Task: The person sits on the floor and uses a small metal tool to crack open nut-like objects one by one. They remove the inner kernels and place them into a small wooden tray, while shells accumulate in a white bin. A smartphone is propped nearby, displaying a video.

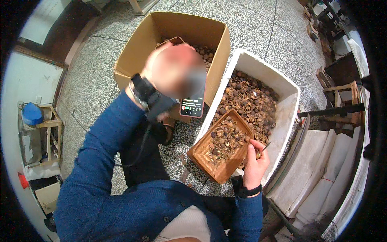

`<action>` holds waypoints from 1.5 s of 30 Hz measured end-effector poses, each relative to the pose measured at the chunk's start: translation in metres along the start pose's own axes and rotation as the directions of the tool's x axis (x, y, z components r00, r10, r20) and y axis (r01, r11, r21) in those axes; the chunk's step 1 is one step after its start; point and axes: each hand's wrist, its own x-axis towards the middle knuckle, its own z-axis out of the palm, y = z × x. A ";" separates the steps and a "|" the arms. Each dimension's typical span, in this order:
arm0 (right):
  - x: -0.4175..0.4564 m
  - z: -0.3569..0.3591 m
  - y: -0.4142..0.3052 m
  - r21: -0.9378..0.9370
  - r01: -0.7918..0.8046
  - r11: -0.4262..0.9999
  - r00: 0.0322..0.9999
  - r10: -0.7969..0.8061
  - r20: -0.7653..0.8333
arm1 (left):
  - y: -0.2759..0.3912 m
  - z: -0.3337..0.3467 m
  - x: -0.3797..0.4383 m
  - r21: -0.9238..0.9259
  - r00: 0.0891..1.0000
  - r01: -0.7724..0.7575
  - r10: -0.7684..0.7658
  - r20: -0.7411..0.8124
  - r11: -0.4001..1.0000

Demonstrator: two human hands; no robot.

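My left hand [152, 67] is raised in front of the open cardboard box [130, 57]. A blur covers most of it, so its fingers and anything in them cannot be made out. Just below the blur shows the lower part of a lit smartphone [191, 106] with a reddish edge. My right hand [255, 165] grips a small pointed metal tool [265, 147], its tip up and to the right. Those fingertips are at the right rim of a woven tray [208, 163], by a round brown nut [247, 139]. Broken shells and pale bits lie in the tray.
A white foam box [284, 81] full of brown nut shells [248, 99] stands under the tray's far side. Whole round nuts [208, 57] lie inside the cardboard box. Rolled white sheets [335, 163] are at the right; a wooden stool [50, 124] stands at the left.
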 end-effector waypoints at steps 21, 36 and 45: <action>0.004 0.018 -0.003 0.235 -0.423 0.875 0.887 0.347 0.307 | 0.043 -0.009 -0.039 0.768 0.852 0.181 0.292 -0.435 0.615; 0.006 0.002 0.040 0.263 -0.449 0.854 0.884 0.382 0.270 | 0.026 -0.059 -0.012 0.879 0.738 0.477 0.548 -0.393 -0.012; -0.002 0.000 0.078 0.206 -0.520 0.829 0.835 0.443 0.325 | 0.016 -0.060 -0.005 0.845 0.856 0.468 0.368 -0.362 -0.258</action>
